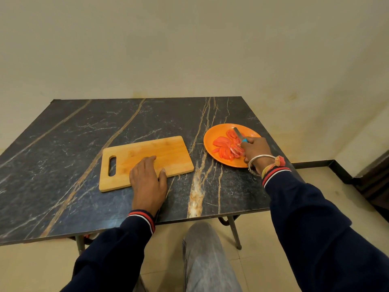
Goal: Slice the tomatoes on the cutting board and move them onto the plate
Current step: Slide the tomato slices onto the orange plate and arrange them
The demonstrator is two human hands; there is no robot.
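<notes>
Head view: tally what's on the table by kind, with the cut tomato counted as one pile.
Wooden cutting board: 1
Orange plate: 1
Knife: 1
Pile of tomato slices: 1
Total: 4

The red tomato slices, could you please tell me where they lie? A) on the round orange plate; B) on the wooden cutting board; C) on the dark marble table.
A: the red tomato slices lie on the round orange plate, where the right hand holds a blue-handled knife.
</notes>
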